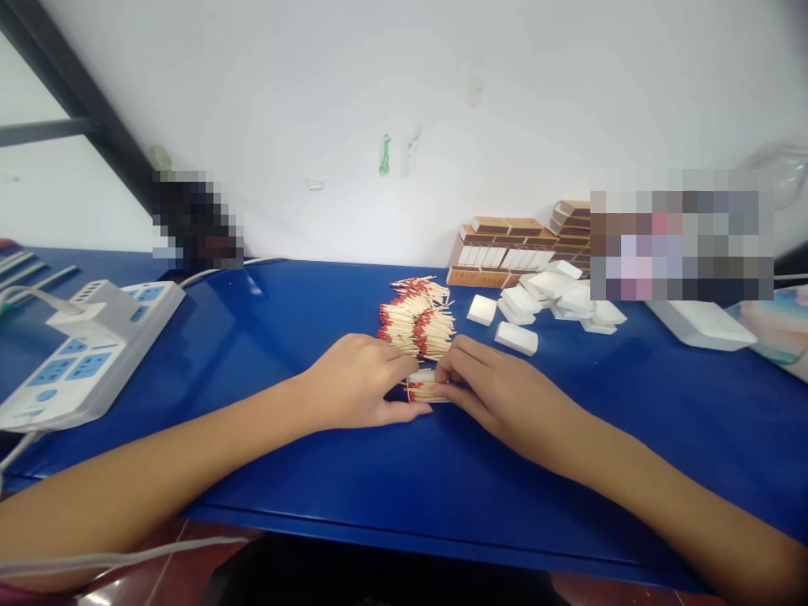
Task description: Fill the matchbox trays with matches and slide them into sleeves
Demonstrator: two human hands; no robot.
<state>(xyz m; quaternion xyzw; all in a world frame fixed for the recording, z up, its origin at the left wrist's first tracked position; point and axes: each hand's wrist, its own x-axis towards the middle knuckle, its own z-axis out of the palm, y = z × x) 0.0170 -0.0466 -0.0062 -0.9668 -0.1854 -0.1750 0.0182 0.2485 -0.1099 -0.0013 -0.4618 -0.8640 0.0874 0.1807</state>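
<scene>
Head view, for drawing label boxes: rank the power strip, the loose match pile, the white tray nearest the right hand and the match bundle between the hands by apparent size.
1. power strip
2. loose match pile
3. white tray and match bundle: about alike; bundle partly hidden.

Blue bench [284, 337]: covered by loose matchstick pile [417, 324], white matchbox trays [555, 299], stacked matchbox sleeves [505, 252]; power strip [88, 349] set at left.
</scene>
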